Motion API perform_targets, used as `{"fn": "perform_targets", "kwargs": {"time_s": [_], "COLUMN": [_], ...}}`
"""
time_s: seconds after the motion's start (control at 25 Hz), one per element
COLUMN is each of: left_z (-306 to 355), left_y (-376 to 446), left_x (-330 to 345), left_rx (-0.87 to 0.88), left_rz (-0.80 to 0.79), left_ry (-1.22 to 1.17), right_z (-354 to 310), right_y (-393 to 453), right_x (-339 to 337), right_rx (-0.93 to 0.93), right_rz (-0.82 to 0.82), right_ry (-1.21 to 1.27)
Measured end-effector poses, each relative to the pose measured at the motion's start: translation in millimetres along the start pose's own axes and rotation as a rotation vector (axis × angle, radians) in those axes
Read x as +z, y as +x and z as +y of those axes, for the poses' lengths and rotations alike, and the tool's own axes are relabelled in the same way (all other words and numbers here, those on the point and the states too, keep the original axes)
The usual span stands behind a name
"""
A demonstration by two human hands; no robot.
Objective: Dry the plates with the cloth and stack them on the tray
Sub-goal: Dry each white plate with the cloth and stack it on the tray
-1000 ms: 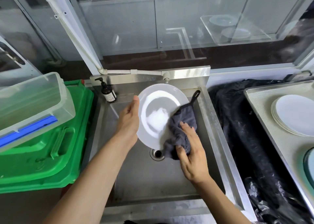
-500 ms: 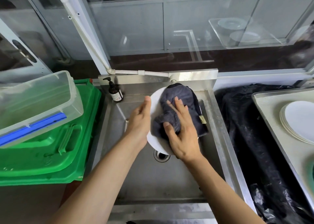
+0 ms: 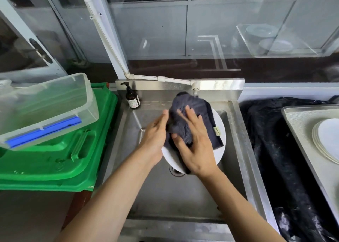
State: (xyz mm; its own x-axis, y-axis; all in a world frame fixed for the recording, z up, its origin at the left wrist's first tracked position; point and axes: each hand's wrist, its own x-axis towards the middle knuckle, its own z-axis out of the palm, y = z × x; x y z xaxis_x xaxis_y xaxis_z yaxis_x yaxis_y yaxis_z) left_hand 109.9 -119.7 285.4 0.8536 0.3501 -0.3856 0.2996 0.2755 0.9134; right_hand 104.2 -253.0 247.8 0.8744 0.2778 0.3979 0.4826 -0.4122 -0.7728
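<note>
Nearest the camera, two bare forearms reached up from the bottom edge over the steel sink [image 3: 183,201]. The right hand [image 3: 196,144] lay flat on the dark grey cloth [image 3: 190,117], fingers spread and fairly straight, pressing the cloth against the face of the white plate [image 3: 219,137]. The left hand [image 3: 155,137] steadied the plate at its nine o'clock edge, fingers together and nearly straight along the rim; whether the thumb hooked behind the plate could not be told. The plate was held tilted above the sink drain [image 3: 176,171], and the cloth covered most of it, leaving white showing from about two to seven o'clock. A small tan label showed on the cloth's three o'clock edge.

At nine o'clock from the sink sat a green crate lid [image 3: 60,161], with a clear plastic box [image 3: 55,106] with a blue clip resting tilted upon it. At three o'clock, black plastic sheeting [image 3: 275,150] lay just beside the sink, and beyond it the tray [image 3: 300,124] carried a stack of white plates [image 3: 328,139], well apart from the held plate.

Farther off, at eleven o'clock on the sink's back ledge, a brown pump bottle [image 3: 133,99] stood upright. A white pipe [image 3: 161,78] ran along the backsplash to a tap at twelve o'clock, right behind the cloth's top. Beyond stood glass panels
</note>
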Motion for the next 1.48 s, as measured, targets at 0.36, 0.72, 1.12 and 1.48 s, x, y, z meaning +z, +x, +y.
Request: {"fn": "perform_targets", "kwargs": {"time_s": [0.36,0.72,1.12,1.48], "left_z": [1.7,9.5,14.2,15.6], "left_y": [-10.4,-9.7,-5.2,0.5], "left_x": [-2.5,-12.1,-26.1,-11.9], "left_rx": [-0.02,0.039,0.005,-0.035], "left_rz": [0.052,0.047,0.22,0.336], "left_ry": [0.004,0.06,0.123,0.155], "right_z": [-2.3,-4.6,38.5,0.3], "right_y": [0.1,1.0,-29.3,-57.4], "right_x": [1.8,9.9,-20.2,19.2], "right_rx": [0.016,-0.105,0.205,-0.296], "right_rz": [-0.022,-0.097,0.011,-0.087], "right_ry": [-0.019,-0.024,-0.024,-0.298]}}
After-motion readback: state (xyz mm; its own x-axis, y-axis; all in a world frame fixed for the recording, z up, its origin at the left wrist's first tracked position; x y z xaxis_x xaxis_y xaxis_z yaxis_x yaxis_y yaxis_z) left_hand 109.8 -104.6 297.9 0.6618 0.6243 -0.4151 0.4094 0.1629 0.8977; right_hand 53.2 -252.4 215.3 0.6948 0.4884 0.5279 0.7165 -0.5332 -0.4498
